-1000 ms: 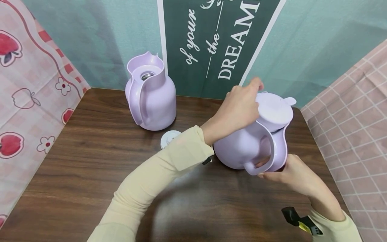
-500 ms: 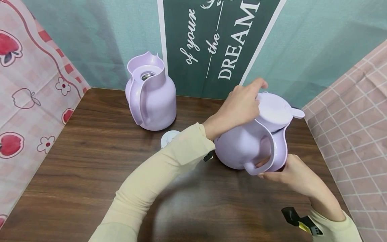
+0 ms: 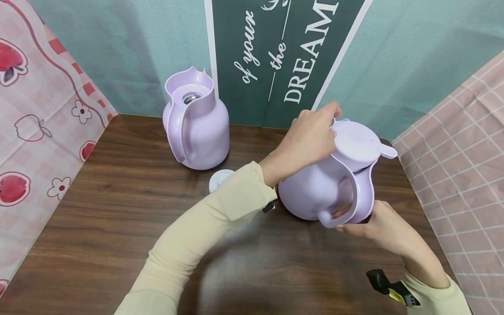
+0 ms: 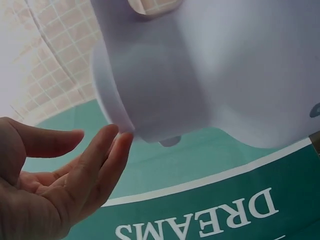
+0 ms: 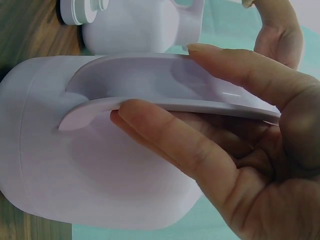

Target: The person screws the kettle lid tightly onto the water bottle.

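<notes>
A lilac vacuum jug (image 3: 305, 192) stands on the right of the table, its round lid (image 3: 352, 142) seated on the neck with a tab (image 3: 388, 151) jutting right. With my right hand (image 3: 387, 229) I hold its handle (image 5: 180, 105), thumb on one side and fingers on the other in the right wrist view. My left hand (image 3: 309, 135) reaches over to the lid's far left side. In the left wrist view, its straight fingertips touch the edge of the lid (image 4: 107, 90), while the thumb stays apart from it.
A second lilac jug (image 3: 208, 135) stands lidless at the back left, its metal mouth showing. In front of it a white stopper (image 3: 218, 178) lies on the brown wooden table (image 3: 118, 227), partly behind my left sleeve. Teal cloth (image 3: 417, 52) hangs behind.
The lid has turned clockwise as seen from the head, mostly in the first half second, its tab swinging right and down. My left hand shifted slightly; the right hand and jug stayed put.
</notes>
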`<state>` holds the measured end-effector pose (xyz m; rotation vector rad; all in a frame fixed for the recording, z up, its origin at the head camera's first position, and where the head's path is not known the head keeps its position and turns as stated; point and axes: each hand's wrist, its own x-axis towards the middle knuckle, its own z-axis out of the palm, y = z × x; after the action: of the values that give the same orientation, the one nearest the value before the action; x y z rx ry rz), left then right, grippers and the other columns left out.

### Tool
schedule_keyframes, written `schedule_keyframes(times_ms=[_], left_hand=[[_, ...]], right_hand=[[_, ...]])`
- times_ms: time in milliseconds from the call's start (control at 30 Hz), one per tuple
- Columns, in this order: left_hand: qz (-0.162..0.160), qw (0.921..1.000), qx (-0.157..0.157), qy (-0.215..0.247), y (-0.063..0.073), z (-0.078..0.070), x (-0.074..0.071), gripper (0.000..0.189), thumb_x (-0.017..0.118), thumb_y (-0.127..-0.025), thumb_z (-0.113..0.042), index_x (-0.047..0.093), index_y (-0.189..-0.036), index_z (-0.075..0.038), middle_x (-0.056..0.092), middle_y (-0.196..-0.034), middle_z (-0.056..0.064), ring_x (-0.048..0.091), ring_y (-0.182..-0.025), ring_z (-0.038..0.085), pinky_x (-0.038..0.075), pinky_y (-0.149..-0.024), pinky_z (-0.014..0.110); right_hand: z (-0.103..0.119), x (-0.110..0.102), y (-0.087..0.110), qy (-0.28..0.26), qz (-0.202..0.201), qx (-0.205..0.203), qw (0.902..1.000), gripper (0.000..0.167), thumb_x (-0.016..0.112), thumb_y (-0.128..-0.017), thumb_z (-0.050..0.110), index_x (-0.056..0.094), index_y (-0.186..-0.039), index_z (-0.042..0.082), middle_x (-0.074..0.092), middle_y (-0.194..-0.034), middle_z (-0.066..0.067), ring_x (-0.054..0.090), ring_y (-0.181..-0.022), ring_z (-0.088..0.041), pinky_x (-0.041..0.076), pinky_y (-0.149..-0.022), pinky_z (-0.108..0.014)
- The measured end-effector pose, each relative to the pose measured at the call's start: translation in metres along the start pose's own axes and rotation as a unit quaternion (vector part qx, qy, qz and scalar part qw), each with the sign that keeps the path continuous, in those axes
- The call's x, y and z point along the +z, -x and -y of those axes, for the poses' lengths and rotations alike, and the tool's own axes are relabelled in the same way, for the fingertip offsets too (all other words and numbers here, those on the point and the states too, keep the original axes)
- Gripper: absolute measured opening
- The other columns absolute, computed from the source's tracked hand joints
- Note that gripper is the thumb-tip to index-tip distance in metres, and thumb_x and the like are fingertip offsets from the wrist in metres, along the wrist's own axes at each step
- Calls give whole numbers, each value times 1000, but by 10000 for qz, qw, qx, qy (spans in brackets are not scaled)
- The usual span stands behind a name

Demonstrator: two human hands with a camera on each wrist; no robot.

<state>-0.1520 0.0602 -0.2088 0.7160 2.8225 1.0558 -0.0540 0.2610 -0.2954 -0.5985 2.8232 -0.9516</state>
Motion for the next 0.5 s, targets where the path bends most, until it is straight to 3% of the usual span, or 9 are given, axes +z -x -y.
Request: schedule_keyframes(times_ms=[233,500], left_hand=[[201,9998,57,-32,4,-5,-1,33,52,-90,-14,49,-123,-16,60,-110,-5,54,-95,16,40,-71,23],[323,9994,134,3,-3,-3,3,39,51,-90,-12,46,-129,-18,54,-122,-10,50,-106,15,37,-78,21]], right_hand=[[0,-1,0,46,-32,12,10000,27,79,-67,9,61,-87,11,62,-73,11,54,-65,-2,43,-57,-22],[0,0,-1,-16,-11,-27,10000,28,79,-68,8,61,-89,10,62,-74,10,54,-66,-2,43,-57,-22]])
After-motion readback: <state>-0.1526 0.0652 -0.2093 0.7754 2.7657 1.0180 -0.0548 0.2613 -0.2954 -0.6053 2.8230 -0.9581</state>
